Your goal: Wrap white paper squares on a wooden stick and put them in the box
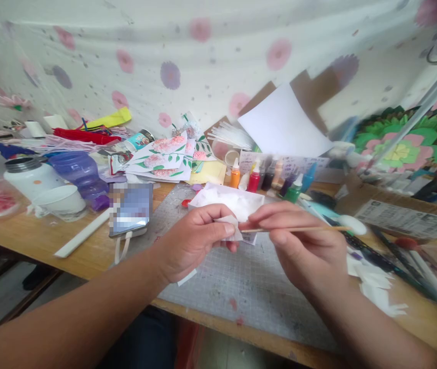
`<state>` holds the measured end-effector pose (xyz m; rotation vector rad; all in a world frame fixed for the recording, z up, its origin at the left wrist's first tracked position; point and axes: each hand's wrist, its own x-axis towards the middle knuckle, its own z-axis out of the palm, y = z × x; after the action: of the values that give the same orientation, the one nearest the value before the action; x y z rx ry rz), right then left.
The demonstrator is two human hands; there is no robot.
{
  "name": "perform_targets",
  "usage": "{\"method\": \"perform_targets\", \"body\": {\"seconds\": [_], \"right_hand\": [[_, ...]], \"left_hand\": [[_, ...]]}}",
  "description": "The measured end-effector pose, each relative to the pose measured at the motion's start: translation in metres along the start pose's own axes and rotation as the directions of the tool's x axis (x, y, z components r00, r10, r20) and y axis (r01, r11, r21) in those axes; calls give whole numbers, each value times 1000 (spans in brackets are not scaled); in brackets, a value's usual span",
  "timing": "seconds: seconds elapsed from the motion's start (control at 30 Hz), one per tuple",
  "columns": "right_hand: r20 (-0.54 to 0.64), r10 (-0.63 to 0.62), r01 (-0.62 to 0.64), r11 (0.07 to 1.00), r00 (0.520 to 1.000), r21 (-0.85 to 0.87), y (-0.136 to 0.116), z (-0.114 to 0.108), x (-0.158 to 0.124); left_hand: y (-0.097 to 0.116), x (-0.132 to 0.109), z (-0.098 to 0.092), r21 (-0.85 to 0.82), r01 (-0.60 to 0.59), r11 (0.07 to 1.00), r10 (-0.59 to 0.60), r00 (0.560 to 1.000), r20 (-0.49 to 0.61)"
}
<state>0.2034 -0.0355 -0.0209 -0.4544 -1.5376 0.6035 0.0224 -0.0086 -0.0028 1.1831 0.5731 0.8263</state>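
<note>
My left hand (193, 240) is closed in a pinch on a small piece of white paper (230, 227) above a grey gridded cutting mat (241, 282). Facing it, my right hand (303, 245) pinches a thin wooden stick (298, 229) that lies level, with a white cotton tip (353, 224) at its right end. The stick's left end meets the paper piece. Behind both hands stands a white box (228, 199) with white filling.
Several small paint bottles (270, 179) stand in a row behind the box. A phone (130, 215), a white cup (62, 201), a purple bottle (82, 174) and a white jar (29, 177) are at left. Paper flowers (404, 146) and pens (387, 261) crowd the right. The wooden table edge (241, 333) runs close to me.
</note>
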Motion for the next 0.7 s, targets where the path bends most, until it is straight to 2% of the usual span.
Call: {"method": "perform_targets", "body": {"seconds": [0.37, 0.7], "right_hand": [[59, -1, 5, 998, 998, -64, -5, 0, 4], [68, -1, 3, 1000, 998, -23, -4, -1, 3]], "left_hand": [[-1, -1, 0, -16, 6, 1000, -6, 1000, 15], [-1, -1, -2, -33, 11, 999, -10, 1000, 30]]}}
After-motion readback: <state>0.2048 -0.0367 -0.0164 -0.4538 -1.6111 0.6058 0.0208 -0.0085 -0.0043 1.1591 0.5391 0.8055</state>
